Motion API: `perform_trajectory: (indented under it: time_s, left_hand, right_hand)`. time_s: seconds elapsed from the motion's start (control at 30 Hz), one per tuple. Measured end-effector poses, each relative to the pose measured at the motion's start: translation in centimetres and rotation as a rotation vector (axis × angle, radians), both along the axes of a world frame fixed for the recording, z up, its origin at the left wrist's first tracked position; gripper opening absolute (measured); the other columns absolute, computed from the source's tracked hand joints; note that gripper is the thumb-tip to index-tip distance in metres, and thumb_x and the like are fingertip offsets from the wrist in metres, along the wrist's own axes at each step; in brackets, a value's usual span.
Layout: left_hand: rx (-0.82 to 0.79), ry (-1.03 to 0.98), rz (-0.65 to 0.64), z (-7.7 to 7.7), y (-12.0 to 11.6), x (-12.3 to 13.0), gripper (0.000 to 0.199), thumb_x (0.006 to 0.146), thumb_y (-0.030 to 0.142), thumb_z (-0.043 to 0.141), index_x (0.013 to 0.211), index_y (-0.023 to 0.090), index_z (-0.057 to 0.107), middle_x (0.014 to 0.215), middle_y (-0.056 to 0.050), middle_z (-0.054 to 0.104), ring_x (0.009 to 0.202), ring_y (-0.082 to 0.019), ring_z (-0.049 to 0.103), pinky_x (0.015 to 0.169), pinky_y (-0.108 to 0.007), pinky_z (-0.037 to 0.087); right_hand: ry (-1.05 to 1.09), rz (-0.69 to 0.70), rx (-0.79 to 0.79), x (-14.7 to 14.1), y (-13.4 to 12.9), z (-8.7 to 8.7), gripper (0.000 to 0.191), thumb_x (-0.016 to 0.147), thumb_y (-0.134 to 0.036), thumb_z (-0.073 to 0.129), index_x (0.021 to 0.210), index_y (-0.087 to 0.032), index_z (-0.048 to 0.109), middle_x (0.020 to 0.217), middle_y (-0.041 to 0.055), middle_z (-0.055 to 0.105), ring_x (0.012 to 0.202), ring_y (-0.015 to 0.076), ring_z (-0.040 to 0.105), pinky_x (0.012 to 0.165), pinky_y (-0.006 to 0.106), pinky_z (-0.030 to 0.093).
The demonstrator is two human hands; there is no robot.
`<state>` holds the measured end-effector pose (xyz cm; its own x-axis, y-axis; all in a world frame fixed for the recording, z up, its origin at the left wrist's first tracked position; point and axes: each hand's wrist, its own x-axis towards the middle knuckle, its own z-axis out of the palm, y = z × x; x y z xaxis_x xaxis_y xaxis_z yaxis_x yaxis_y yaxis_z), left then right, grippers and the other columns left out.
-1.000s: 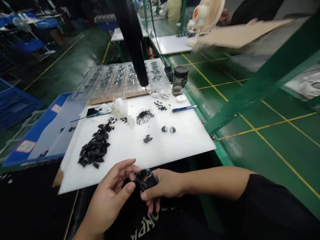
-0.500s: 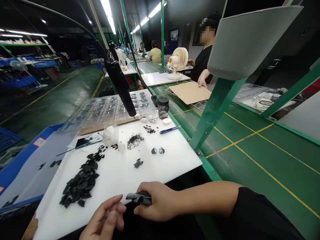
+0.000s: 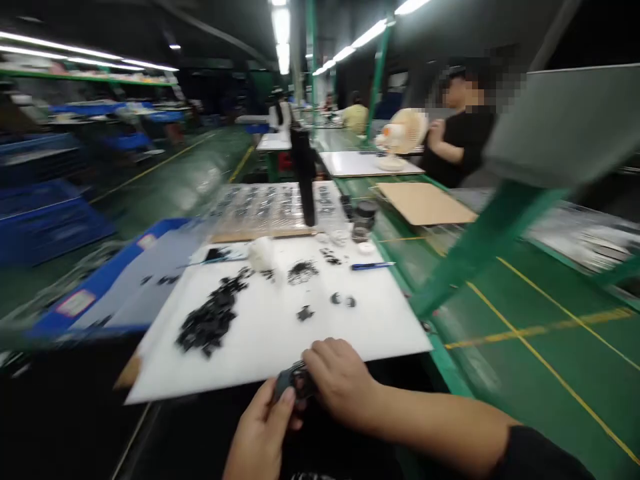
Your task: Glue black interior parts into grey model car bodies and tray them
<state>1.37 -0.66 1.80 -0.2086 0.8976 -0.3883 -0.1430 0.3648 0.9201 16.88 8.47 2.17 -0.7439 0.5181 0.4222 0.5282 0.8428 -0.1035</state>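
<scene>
Both hands meet just past the near edge of the white board [image 3: 270,357], around a small dark grey-and-black part [image 3: 285,383]. My left hand [image 3: 263,423] pinches its left end between thumb and fingers. My right hand [image 3: 343,381] has its fingers closed on the other end, which is partly covered. Further up the board lie a single black piece [image 3: 305,313] and two small rounded dark pieces [image 3: 336,299]. On the left is a heap of black plastic pieces [image 3: 213,317]. Tiny black bits [image 3: 303,271], perhaps screws, are scattered beyond. The view is blurred.
A black electric screwdriver [image 3: 303,177] hangs over the board's far edge, before clear trays [image 3: 273,207] of parts. A blue pen-like tool [image 3: 373,265] and dark-lidded jar [image 3: 364,221] are at right. A blue bin [image 3: 113,273] stands left, a green post [image 3: 480,250] right. A co-worker [image 3: 460,133] is beyond.
My left hand, apart and empty before, now grips the part together with my right hand. My view has swung left. The co-worker's hand has come off the brown cardboard.
</scene>
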Motion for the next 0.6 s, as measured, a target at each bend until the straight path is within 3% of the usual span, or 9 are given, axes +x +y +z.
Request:
perform_trajectory:
  time_s: [0.13, 0.23, 0.33, 0.47, 0.6]
  left_hand:
    - [0.177, -0.11, 0.059, 0.7, -0.2, 1.1, 0.039, 0.09, 0.051, 0.06, 0.107, 0.016, 0.066, 0.106, -0.01, 0.071, 0.096, -0.022, 0.066, 0.078, -0.032, 0.054]
    - [0.265, -0.196, 0.164, -0.2, -0.1, 0.1, 0.045, 0.088, 0.054, 0.061, 0.105, 0.012, 0.065, 0.099, -0.012, 0.072, 0.09, -0.02, 0.067, 0.083, -0.033, 0.053]
    - [0.295, -0.214, 0.205, -1.5, -1.6, -1.1, 0.051, 0.087, 0.059, 0.06, 0.105, 0.012, 0.064, 0.1, -0.014, 0.073, 0.095, -0.022, 0.068, 0.09, -0.037, 0.052]
    - [0.306, -0.153, 0.214, -2.3, -5.8, -4.2, 0.055, 0.086, 0.065, 0.056, 0.102, 0.013, 0.063, 0.098, -0.013, 0.072, 0.094, -0.021, 0.068, 0.089, -0.036, 0.051]
    - [0.21, -0.007, 0.267, -4.0, -13.8, -10.6, 0.058, 0.086, 0.069, 0.053, 0.101, 0.013, 0.063, 0.097, -0.012, 0.072, 0.091, -0.02, 0.067, 0.085, -0.033, 0.052]
  right_hand:
    - [0.083, 0.073, 0.085, 0.4, -0.1, -1.1, 0.027, 0.095, -0.014, 0.038, 0.117, -0.012, 0.053, 0.102, 0.0183, 0.063, 0.086, 0.0296, 0.058, 0.073, 0.041, 0.047]
    - [0.102, 0.166, 0.138, -0.1, 0.9, -2.5, 0.036, 0.099, -0.028, 0.041, 0.128, -0.008, 0.048, 0.105, 0.021, 0.061, 0.088, 0.0325, 0.059, 0.074, 0.044, 0.049]
    - [0.112, 0.291, 0.133, -1.4, 0.6, -3.3, 0.045, 0.101, -0.035, 0.041, 0.135, -0.005, 0.045, 0.103, 0.0209, 0.062, 0.087, 0.0329, 0.061, 0.072, 0.043, 0.05]
    - [0.059, 0.502, 0.039, -3.5, -1.2, -3.5, 0.057, 0.099, -0.04, 0.052, 0.144, -0.008, 0.04, 0.107, 0.0198, 0.063, 0.089, 0.0327, 0.064, 0.075, 0.044, 0.052]
    - [0.028, 0.592, -0.152, -5.8, -2.6, -4.6, 0.075, 0.089, -0.053, 0.065, 0.145, -0.01, 0.041, 0.118, 0.0215, 0.06, 0.101, 0.0378, 0.063, 0.086, 0.051, 0.052]
